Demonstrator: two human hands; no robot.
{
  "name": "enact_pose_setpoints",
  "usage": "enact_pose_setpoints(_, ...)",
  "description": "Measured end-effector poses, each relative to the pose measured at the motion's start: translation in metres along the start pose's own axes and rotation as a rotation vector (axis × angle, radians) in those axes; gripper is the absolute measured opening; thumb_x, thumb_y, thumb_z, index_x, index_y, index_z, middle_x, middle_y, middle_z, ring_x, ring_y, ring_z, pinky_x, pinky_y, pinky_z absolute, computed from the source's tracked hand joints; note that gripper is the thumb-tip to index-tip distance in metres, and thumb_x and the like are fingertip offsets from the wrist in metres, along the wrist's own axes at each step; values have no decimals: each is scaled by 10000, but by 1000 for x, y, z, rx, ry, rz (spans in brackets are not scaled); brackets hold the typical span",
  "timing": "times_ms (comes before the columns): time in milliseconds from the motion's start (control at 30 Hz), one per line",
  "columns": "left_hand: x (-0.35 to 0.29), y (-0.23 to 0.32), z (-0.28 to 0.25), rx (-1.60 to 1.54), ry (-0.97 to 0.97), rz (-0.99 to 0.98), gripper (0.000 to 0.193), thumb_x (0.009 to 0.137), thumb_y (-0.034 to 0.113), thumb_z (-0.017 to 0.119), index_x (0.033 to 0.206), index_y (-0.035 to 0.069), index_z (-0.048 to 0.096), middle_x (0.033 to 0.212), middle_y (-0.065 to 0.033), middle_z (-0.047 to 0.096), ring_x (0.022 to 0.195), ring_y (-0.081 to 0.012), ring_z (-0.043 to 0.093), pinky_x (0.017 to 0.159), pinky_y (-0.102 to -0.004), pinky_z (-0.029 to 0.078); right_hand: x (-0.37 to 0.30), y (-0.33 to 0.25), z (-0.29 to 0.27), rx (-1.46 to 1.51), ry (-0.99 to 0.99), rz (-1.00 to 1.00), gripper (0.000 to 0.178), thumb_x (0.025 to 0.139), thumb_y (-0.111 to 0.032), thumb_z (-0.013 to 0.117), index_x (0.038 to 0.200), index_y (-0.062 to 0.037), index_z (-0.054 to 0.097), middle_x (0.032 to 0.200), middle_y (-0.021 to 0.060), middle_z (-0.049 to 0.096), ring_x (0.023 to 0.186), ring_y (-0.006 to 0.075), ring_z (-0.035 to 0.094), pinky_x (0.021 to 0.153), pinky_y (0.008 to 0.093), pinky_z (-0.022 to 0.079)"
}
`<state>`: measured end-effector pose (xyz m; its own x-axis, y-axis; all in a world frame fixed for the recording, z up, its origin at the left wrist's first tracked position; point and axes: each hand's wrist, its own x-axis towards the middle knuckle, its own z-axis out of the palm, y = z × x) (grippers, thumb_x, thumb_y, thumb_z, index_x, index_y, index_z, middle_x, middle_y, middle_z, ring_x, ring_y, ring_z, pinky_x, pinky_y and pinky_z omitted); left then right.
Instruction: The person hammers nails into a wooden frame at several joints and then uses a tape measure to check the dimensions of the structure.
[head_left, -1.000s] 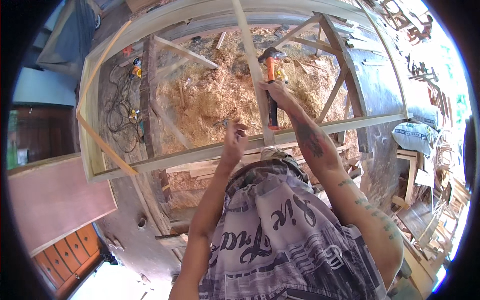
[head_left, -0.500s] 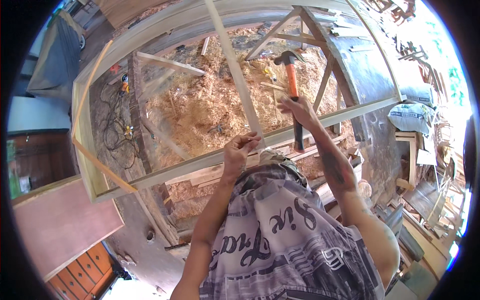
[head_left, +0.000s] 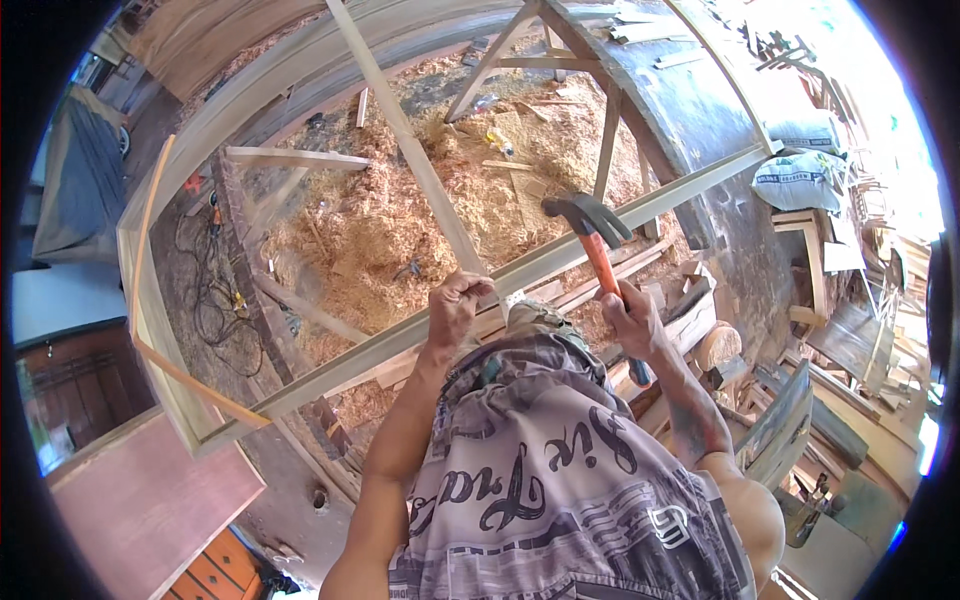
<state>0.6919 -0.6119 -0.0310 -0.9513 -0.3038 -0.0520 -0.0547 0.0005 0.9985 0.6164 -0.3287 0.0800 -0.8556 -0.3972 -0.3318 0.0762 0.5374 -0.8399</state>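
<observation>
Grey cloth with dark print, my shirt [head_left: 560, 450], covers my body nearest to the camera. In front of it, my right hand [head_left: 632, 318] grasps a hammer [head_left: 600, 258] with the fingers wrapped around its handle, which is orange above my fist and dark at the lower end. The dark head of the hammer points away from me and is seen against the near rail [head_left: 360, 357] of a pale wooden frame; if it touches the wood, I cannot tell. My left hand [head_left: 458, 308] has its fingers curled together, just beside the place where the crossbar [head_left: 405, 130] meets this rail. I cannot tell whether these fingers pinch something small. At the left end of the frame lies a thin orange-brown strip [head_left: 190, 378], bent at an angle. Below the frame, wood shavings [head_left: 350, 230] are spread over the ground, and dark cables [head_left: 205, 300] lie to the left of them. Farther, at the right, there are white sacks [head_left: 800, 182], one upon another.
</observation>
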Motion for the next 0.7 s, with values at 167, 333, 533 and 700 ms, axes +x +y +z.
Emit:
enact_pose_setpoints(167, -1, 6, -2, 59, 15, 11, 166, 823, -121, 636, 885, 7, 723, 852, -67, 698, 803, -136, 660, 716, -272, 561, -33, -53, 13, 45, -78, -101, 464, 1007, -426, 526, 1056, 32, 572, 672, 78, 544, 627, 175, 565, 600, 338, 460)
enact_pose_setpoints(333, -6, -13, -4, 181, -18, 181, 175, 764, -120, 663, 861, 16, 718, 885, -83, 702, 835, -215, 657, 724, -320, 553, -52, -73, 38, -136, -111, -119, 413, 1009, -409, 510, 985, 0, 560, 759, 192, 578, 668, 317, 595, 630, 421, 462)
enact_pose_setpoints(533, -1, -12, -5, 355, -21, 366, 176, 727, -57, 732, 861, 48, 688, 888, -89, 692, 854, -280, 632, 747, -359, 527, -55, -46, 73, -332, -173, 5, 416, 1021, -391, 483, 948, 13, 549, 720, 240, 574, 691, 405, 610, 629, 482, 453)
enact_pose_setpoints(700, -4, -13, -8, 270, -30, 326, 130, 755, -44, 733, 832, 44, 675, 850, -87, 676, 838, -274, 618, 738, -363, 513, -75, -60, 76, -112, -67, -94, 327, 1013, -310, 501, 999, 13, 550, 783, 273, 595, 752, 439, 612, 678, 502, 459)
